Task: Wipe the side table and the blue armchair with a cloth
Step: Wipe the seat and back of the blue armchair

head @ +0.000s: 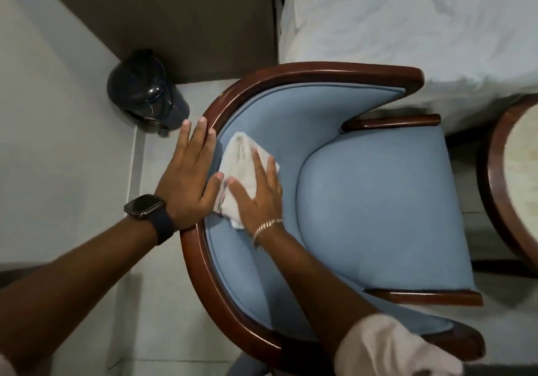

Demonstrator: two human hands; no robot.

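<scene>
Both forearms reach in from the bottom edge, the right one ending in a pale sleeve (387, 346) that is blurred and cut off at the frame's edge. On the left wrist sits a dark smartwatch (143, 206); on the right, a chain bracelet (266, 227). The left hand (190, 178) lies flat on the dark wooden rail (203, 259) of the blue armchair (378, 201), fingers straight and slightly spread, the outer ones blurred. The right hand (257, 189) presses a folded off-white cloth (241, 154) against the inside of the curved blue backrest, fingers spread and flat; the palm hides the cloth's lower half. At the right edge only a slice of the side table (492, 189) shows, a wooden rim around a pale top, too blurred to make out its surface. A black pedal bin (145, 90) stands on the tiled floor just beyond the chair's back. White bedding (407, 20) fills the upper right, running out of view.
</scene>
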